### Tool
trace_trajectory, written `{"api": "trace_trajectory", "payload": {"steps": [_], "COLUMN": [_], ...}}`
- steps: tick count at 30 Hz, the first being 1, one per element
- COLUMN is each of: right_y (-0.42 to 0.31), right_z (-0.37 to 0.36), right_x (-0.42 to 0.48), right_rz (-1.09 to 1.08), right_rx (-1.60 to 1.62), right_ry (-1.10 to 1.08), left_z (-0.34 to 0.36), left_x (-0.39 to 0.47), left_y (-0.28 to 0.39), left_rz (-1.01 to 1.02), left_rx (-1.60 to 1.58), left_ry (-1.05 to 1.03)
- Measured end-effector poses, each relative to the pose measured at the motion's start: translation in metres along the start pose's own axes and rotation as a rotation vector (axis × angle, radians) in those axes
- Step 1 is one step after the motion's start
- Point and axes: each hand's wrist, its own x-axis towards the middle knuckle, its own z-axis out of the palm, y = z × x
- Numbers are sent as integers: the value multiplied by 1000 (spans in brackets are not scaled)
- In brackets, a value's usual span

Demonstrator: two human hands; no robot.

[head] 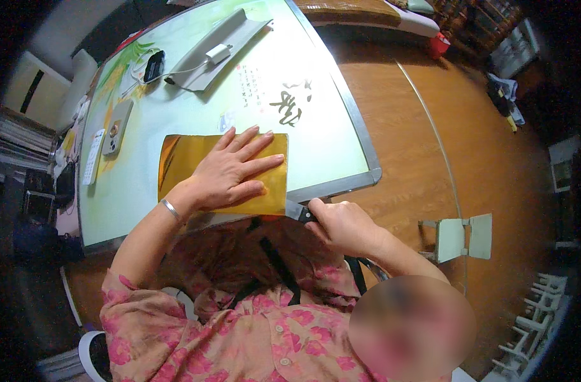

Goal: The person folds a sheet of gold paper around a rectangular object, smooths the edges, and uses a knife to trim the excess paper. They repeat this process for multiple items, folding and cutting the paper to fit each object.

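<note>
My left hand (238, 167) lies flat with spread fingers on a shiny gold-coloured sheet (190, 162), near its right side. The sheet rests at the near edge of the table, and its upper left corner looks creased or curled. In my right hand (343, 224) is the black handle (308, 216) of a knife. Its metal blade (293, 208) meets the sheet's lower right corner; the rest of the blade is hidden, apparently under the sheet. A silver bangle (171, 209) circles my left wrist.
The printed tabletop (319, 157) has a grey metal rim (338, 184). On it are a grey folded stand or case (195, 71), a white charger (217, 54) with cable, a black device (154, 66), a phone (117, 126) and a white remote control (94, 156). A small pale stool (450, 238) stands right.
</note>
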Motion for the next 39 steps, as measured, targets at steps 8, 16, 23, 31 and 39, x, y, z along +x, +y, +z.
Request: {"api": "trace_trajectory", "payload": {"steps": [8,16,23,31,39], "right_y": [-4,-9,3,50,47], "right_z": [7,21,12,-38,-39], "right_x": [-7,-28,-37,-56,-31], "right_rz": [-17,11,-2,103,35], "right_rx": [-95,-68,-53,-28,-91], "right_ry": [56,107,122,84,92], "left_z": [4,7,9,24,17], "left_x": [1,-1,5,43,48], "left_y": [1,-1,3,37,39], "left_rz": [2,6,-17,-223,-244], "left_rx": [29,44,30,19,-19], "left_ry": [63,78,76,142,48]}}
